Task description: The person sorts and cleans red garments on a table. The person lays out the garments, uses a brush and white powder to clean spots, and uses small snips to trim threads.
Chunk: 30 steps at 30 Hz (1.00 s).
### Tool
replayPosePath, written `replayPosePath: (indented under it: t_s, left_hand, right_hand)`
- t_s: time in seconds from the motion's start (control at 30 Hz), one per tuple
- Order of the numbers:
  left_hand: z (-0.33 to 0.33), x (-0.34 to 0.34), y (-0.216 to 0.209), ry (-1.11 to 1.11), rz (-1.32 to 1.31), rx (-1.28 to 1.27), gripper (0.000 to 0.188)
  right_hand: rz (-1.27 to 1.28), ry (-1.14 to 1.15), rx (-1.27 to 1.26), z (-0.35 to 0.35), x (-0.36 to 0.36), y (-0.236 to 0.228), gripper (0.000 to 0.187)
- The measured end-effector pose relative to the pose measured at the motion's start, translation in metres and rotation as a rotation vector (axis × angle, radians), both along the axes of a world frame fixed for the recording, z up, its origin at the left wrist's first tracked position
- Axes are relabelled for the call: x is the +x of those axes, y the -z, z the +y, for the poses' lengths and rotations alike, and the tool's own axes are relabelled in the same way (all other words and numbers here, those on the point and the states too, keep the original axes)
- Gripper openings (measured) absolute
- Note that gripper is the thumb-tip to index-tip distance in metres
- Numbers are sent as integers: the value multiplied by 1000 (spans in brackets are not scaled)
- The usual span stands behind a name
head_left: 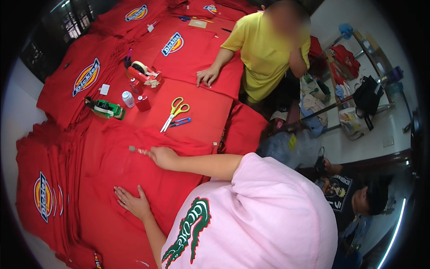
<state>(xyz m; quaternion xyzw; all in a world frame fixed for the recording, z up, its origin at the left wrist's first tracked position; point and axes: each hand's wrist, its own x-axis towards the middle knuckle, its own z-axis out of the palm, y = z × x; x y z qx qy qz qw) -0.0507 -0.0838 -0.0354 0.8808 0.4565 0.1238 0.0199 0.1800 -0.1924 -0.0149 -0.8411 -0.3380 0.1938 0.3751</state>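
A red shirt (121,166) lies spread over the table in front of me. My left hand (133,204) rests flat on its cloth with the fingers spread, and a ring shows on one finger. Closed around a small brush (142,152), my right hand (165,158) hovers at or just over the same shirt; whether the bristles touch the cloth I cannot tell. The brush has a greyish tip pointing left and a pale, reddish-marked handle. Beyond it lie yellow-handled scissors (175,113) and a blue utility knife (180,122).
Folded red shirts (36,179) with printed emblems pile up on the left. A green tape dispenser (109,110), a white bottle (128,99) and a red tape dispenser (145,74) stand mid-table. Across the table, a person in yellow (264,54) rests a hand on shirts. Racks (345,71) stand right.
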Motion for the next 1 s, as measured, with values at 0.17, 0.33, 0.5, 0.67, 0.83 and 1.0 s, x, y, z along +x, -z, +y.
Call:
replayPosePath:
  t_s: [0.17, 0.33, 0.5, 0.67, 0.83, 1.0]
  left_hand:
    - [1, -5, 6, 5, 5, 8, 86]
    - [1, 0, 0, 20, 3, 6, 85]
    - [3, -5, 6, 12, 9, 11, 87]
    - [3, -6, 10, 8, 5, 36, 85]
    - [3, 0, 4, 24, 4, -13, 87]
    - [15, -14, -9, 46, -96, -111, 76]
  right_hand:
    - [-7, -188, 14, 8, -5, -15, 33]
    - [5, -530, -193, 1, -39, -4, 32]
    - [-14, -58, -15, 0, -13, 13, 34]
    - [-37, -101, 86, 17, -18, -13, 31]
    - [-31, -633, -167, 19, -64, -6, 36]
    - [38, -373, -253, 11, -38, 3, 37]
